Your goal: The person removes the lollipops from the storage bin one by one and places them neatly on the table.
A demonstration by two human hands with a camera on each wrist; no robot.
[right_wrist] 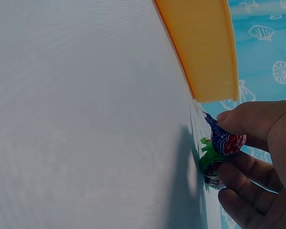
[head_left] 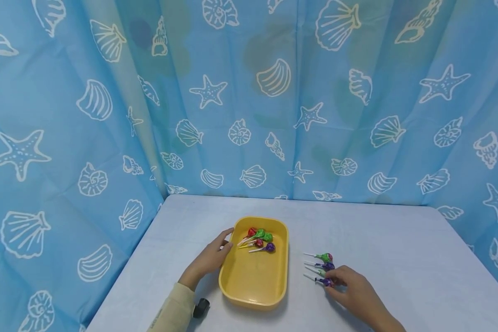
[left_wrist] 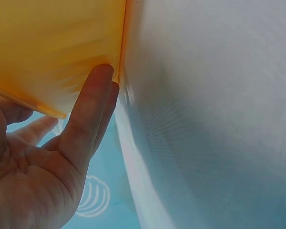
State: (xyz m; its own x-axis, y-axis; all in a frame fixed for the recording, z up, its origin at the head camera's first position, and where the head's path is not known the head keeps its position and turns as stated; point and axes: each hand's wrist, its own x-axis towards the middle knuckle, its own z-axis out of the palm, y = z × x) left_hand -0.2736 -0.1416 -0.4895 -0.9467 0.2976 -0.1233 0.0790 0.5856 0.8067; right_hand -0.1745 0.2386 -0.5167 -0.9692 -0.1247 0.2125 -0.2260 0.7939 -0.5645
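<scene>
My left hand rests against the left side of a yellow plastic tray; in the left wrist view its fingers lie nearly straight along the outer wall. Inside the tray are several wrapped lollipops, among them a red one, a green one and a purple one. To the right of the tray, my right hand pinches a purple-wrapped lollipop at its candy end. Beside it in the right wrist view is a green-wrapped lollipop. More lollipops lie in a column there, sticks pointing left.
A white cloth covers the table. Behind and to the left hangs a blue curtain printed with shells and starfish. A small black object is beside the left sleeve.
</scene>
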